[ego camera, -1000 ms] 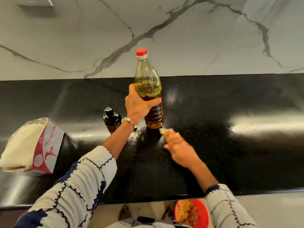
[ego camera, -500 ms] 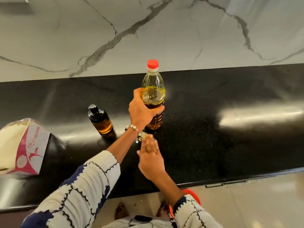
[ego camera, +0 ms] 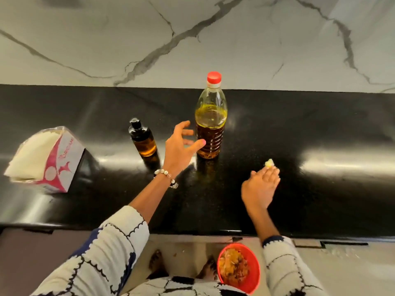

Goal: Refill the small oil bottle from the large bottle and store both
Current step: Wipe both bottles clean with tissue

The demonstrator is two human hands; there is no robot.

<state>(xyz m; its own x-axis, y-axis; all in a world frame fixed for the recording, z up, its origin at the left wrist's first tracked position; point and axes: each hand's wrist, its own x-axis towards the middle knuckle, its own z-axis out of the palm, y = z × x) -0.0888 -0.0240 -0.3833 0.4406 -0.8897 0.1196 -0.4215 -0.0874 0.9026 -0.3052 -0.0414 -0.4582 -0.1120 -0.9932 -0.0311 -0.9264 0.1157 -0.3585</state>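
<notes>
1. The large bottle [ego camera: 210, 122] is clear ribbed plastic with a red cap, holding oil to a little over half its height: greenish-gold at the surface, deep amber lower down.
2. It stands upright on the black countertop [ego camera: 299, 133], long axis vertical, cap pointing up toward the marble wall [ego camera: 235, 39] behind it.
3. The small oil bottle [ego camera: 142, 138] stands just left of the large bottle, also upright, a dark amber glass with a black cap, amber oil showing in its lower part.
4. The left hand [ego camera: 179, 149] hovers between the two bottles with fingers spread wide, holding nothing; the thumb tip reaches close to the large bottle's lower side (whether it touches, I cannot tell). A beaded bracelet [ego camera: 165, 175] sits on that wrist.
5. The right hand [ego camera: 261, 184] lies to the right of the large bottle and nearer the counter edge, fingers straight and together, with a small pale yellow wad [ego camera: 269, 163] at the fingertips; I cannot tell if it is pinched or only touched.
6. Far left of the large bottle, a white and pink tissue pack [ego camera: 46, 160] lies on the counter.
7. Below the counter edge, down from the large bottle, a red bin [ego camera: 254, 272] of scraps sits on the floor.
</notes>
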